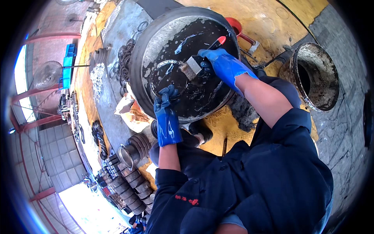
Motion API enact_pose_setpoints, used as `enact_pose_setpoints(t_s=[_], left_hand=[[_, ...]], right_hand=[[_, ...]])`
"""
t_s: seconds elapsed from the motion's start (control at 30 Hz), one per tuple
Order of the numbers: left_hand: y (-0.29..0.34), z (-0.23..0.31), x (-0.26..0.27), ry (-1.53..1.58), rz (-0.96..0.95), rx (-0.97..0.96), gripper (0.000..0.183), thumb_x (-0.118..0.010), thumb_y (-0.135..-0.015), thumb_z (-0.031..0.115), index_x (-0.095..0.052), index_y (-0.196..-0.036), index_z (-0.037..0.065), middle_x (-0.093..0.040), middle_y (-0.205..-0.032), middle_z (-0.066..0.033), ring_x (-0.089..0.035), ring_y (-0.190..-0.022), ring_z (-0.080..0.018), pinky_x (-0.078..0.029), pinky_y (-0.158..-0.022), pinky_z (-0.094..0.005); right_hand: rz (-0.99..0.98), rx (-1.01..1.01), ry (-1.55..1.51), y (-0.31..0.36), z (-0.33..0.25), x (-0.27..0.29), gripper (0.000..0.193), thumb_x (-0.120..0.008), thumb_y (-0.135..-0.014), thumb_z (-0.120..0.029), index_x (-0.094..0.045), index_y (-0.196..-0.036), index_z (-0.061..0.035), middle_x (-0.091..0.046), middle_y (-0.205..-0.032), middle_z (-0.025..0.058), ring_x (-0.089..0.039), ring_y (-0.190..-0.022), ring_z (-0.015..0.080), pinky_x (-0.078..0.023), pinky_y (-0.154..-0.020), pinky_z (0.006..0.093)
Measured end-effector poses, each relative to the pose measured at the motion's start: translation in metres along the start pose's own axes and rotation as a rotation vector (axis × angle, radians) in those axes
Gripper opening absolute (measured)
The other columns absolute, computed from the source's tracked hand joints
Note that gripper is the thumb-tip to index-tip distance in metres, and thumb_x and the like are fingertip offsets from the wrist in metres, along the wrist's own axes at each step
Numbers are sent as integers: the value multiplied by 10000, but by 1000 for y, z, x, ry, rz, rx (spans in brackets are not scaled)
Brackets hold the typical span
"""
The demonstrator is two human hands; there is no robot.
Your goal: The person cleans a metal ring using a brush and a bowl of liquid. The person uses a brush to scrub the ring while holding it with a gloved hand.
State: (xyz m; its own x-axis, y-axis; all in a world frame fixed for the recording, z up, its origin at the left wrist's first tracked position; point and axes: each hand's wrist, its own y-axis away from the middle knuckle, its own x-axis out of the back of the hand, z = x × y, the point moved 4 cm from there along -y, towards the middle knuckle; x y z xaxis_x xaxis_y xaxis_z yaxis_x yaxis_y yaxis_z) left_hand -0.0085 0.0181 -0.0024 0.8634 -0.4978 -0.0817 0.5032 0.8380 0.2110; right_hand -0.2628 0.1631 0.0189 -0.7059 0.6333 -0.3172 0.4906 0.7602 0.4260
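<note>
In my right hand (213, 58), in a blue rubber glove, is a wide flat brush (194, 64) with a metal band and a black, red-tipped handle. Its bristles meet the right side of a wet, dark metal ring (151, 80). My left hand (167, 98), gloved alike, has its fingers closed on the ring's near edge. Both hands are over a large round tub (137, 66) of dark, glossy liquid, with pale foam streaks on its surface. The ring's lower face is hidden from view.
Right of the tub stands a crusted, open metal drum (298, 78). A red funnel-like bowl (234, 26) sits behind the tub's far right rim. Dark rings (125, 56) lie piled to the left. Stacked metal rings (132, 183) and a ribbed cylinder (134, 150) are at lower left.
</note>
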Motion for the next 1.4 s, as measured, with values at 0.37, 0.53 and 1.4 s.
enact_pose_setpoints(t_s=[0.37,0.53,1.4], left_hand=[[-22,-13,9,321,71,52,209,-579,-971,262,-628,-1143,153,-643,-1272,-84,-652,-1066,-278,-568,-722,-406],[-23,-13,-1,334,32,97,234,-643,-947,233,-611,-1157,135,-670,-1213,-79,-664,-1014,-248,-563,-724,-364],[-90,3,35,-163,-34,188,434,-689,-894,252,-572,-1250,33,-679,-1144,-116,-670,-935,-223,-533,-757,-319]], right_hand=[[-55,-55,242,0,14,-14,405,-622,-900,-350,-693,-1095,-3,-717,-949,127,-672,-842,199,-513,-767,323],[204,16,201,-49,19,4,407,-648,-868,-373,-707,-1075,-27,-725,-931,156,-694,-852,238,-527,-804,364],[215,98,213,-63,32,0,390,-651,-865,-358,-709,-1071,-32,-724,-926,154,-694,-848,232,-529,-799,357]])
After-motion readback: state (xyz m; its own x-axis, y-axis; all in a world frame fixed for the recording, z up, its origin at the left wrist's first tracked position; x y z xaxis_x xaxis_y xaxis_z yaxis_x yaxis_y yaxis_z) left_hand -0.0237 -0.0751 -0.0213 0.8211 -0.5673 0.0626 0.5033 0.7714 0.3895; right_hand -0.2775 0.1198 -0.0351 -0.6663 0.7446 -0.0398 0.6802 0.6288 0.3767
